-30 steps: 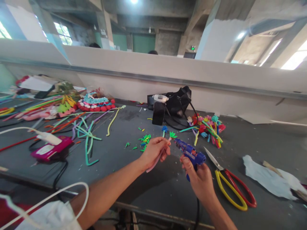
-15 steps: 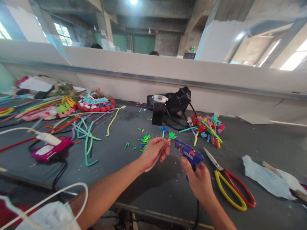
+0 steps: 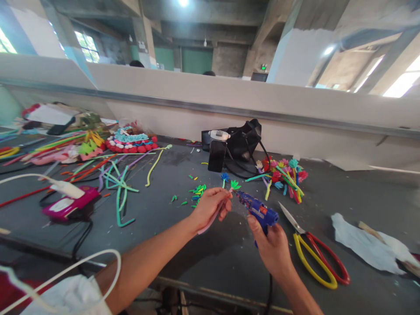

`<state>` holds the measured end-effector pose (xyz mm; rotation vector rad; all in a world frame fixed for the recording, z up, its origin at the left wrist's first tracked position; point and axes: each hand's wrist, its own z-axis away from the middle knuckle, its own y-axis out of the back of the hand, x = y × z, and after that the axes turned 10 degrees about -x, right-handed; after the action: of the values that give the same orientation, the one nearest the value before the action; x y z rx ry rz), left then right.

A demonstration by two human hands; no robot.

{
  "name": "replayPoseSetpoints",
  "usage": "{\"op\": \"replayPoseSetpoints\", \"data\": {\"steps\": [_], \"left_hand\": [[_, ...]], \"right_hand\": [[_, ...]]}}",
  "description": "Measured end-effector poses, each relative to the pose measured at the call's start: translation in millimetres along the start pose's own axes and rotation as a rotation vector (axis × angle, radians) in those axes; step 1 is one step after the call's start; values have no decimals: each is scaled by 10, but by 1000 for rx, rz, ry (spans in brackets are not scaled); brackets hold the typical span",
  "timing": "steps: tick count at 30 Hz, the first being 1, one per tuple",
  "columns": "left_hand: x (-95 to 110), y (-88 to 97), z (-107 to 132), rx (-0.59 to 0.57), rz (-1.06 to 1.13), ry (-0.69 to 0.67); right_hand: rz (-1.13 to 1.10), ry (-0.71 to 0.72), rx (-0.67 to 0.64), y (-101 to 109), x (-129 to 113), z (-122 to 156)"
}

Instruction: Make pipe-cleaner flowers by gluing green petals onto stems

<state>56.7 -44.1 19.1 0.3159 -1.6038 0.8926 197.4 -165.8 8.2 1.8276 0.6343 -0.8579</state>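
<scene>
In my left hand is a pale pink pipe cleaner, pinched near its top and trailing down under the palm. A green pipe-cleaner flower sits at its upper end, just past my fingertips. My right hand is wrapped round the handle of a blue hot glue gun. The gun's nozzle points left and is close to the base of the green flower; whether it touches cannot be made out. Behind the flower lies a blue pipe-cleaner flower. Short green and yellow cut pieces lie left of my left hand.
Scissors with red and yellow handles lie right of my right hand. Finished flowers are heaped behind them. A phone leans near a black bag. Loose pipe cleaners and a magenta power strip occupy the left.
</scene>
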Motion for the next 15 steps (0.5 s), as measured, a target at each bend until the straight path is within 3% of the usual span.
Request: {"op": "replayPoseSetpoints", "data": {"steps": [10, 15], "left_hand": [[-7, 27, -5, -9, 54, -50], [-32, 85, -59, 71, 47, -91]], "right_hand": [[85, 13, -2, -2, 60, -2], [364, -10, -31, -53, 179, 30]]}}
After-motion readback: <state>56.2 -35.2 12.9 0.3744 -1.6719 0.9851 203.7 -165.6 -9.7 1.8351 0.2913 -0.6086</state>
